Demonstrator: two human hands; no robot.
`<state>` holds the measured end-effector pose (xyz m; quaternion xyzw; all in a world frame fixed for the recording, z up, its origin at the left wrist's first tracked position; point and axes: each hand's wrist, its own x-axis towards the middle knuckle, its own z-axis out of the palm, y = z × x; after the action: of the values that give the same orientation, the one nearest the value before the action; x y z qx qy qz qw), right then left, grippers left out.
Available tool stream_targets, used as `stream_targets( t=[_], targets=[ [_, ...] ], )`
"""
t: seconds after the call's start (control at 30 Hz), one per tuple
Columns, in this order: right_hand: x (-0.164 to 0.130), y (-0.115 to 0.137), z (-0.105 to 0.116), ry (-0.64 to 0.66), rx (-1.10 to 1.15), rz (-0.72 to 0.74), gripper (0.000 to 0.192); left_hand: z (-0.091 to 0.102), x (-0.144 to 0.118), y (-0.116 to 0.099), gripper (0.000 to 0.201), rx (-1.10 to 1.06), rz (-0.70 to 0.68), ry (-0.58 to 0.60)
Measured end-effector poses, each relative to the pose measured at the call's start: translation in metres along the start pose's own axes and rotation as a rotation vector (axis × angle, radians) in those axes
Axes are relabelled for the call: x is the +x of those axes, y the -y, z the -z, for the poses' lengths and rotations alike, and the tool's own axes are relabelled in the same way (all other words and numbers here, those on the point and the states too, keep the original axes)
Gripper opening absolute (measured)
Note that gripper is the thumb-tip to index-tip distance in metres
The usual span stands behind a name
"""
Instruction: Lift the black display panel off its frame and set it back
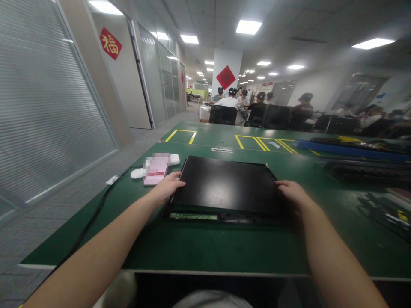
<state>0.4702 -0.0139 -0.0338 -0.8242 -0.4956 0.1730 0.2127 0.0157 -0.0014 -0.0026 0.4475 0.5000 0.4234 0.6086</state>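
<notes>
A flat black LCD panel (224, 182) lies in front of me, over a shallow black frame (244, 220). My left hand (167, 187) grips the panel's left edge, thumb on top and the other fingers partly hidden. At the right edge, my right hand (294, 194) is closed on the panel, its fingertips at the rim. Along the near side, the panel leaves a strip of the frame uncovered, where a narrow green circuit board (193, 217) shows on the left. Whether the near edge touches the frame is hard to tell.
Left of the panel, a pink-screened phone (156, 173) rests against a white device (137, 173). A black cable (96, 209) crosses the green table (218, 250). Dark strips (362, 170), a blue tray (324, 148) and loose cables (379, 209) lie right. People sit beyond.
</notes>
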Motion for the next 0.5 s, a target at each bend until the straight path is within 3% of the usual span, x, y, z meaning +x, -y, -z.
stream_targets(
  t=[0.3, 0.5],
  targets=[
    [-0.0021, 0.0039, 0.0042, -0.026, -0.101, 0.006, 0.033, -0.0003, -0.0002, 0.0006, 0.051, -0.011, -0.025, 0.031],
    [0.0028, -0.0050, 0.0002, -0.024, -0.008, -0.020, 0.036, 0.0001, 0.0019, 0.0018, 0.055, -0.003, -0.021, -0.010]
  ],
)
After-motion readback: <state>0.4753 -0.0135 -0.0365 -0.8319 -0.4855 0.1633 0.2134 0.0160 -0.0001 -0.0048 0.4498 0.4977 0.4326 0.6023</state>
